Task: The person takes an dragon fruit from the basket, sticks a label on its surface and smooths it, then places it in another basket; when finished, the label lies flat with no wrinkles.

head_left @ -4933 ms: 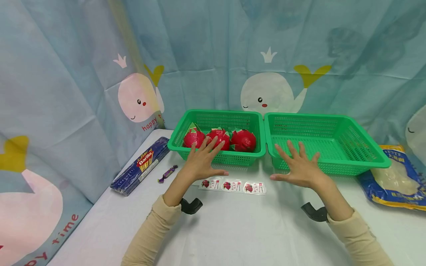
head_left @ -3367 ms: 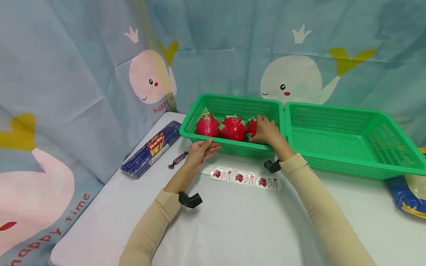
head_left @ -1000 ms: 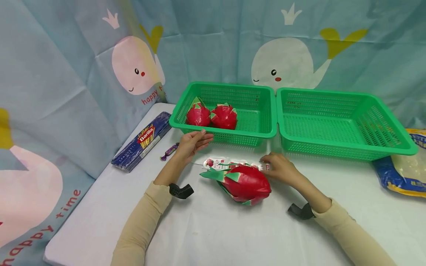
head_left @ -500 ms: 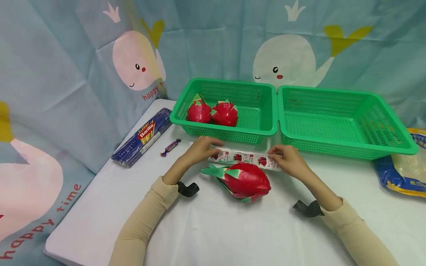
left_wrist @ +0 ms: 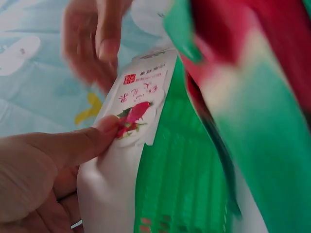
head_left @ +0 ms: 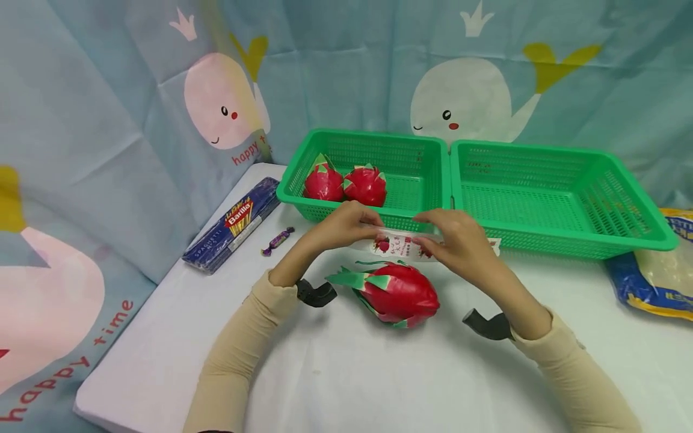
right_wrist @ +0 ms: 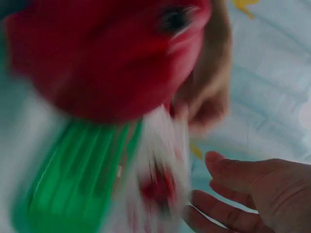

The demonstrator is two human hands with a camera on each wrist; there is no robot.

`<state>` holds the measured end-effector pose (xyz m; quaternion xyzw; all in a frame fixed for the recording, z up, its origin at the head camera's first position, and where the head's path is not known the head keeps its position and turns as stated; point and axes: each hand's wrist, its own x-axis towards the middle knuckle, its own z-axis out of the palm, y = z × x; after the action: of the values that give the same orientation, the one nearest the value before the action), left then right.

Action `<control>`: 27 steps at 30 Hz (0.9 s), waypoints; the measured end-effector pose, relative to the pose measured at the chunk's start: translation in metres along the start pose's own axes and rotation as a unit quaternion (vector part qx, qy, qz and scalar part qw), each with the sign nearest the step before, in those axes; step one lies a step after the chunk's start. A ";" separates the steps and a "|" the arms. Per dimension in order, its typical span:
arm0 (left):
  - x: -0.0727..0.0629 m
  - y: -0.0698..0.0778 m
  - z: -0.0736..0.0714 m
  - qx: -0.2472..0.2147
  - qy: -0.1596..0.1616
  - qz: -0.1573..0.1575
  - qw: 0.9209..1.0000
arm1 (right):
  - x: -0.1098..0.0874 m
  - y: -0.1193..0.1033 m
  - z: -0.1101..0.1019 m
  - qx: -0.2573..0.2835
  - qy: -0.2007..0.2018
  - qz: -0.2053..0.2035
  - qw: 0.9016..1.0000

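A strip of white stickers point(head_left: 402, 245) printed with dragon fruits is raised over the table in front of the green baskets. My left hand point(head_left: 343, 228) pinches it between thumb and fingers; the left wrist view shows the thumb point(left_wrist: 104, 128) pressed on one sticker. Beside the strip, my right hand point(head_left: 462, 246) has thumb and fingers spread apart. In the right wrist view, gaps show between those fingers point(right_wrist: 228, 208), though the strip there is blurred. A red dragon fruit point(head_left: 403, 294) with green leaf tips lies on the table just below the strip.
Two dragon fruits point(head_left: 365, 185) sit in the left green basket point(head_left: 406, 210). The right green basket point(head_left: 541, 204) adjoins it. At left lie a blue spaghetti pack point(head_left: 233, 225) and a purple wrapped candy point(head_left: 278, 240). A blue-and-yellow bag point(head_left: 655, 270) lies far right.
The right hand took one dragon fruit from the left basket and laid it on the table. Both hands then went to the sticker strip, which has since been lifted.
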<state>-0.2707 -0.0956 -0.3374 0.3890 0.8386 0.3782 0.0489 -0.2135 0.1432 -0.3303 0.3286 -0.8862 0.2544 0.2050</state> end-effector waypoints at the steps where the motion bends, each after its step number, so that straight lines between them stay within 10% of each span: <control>1: 0.003 0.002 0.000 -0.013 -0.003 0.006 1.000 | 0.004 -0.001 0.003 0.023 -0.004 -0.016 1.000; 15: 0.004 0.007 0.000 -0.171 -0.035 -0.053 0.983 | 0.005 0.014 0.023 0.253 -0.036 0.018 0.967; 27: 0.005 -0.003 0.008 -0.115 -0.014 -0.064 0.991 | 0.003 0.016 0.025 0.281 -0.036 0.057 0.957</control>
<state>-0.2731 -0.0890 -0.3442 0.3311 0.8120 0.4630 0.1291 -0.2312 0.1377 -0.3538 0.3311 -0.8027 0.4927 0.0578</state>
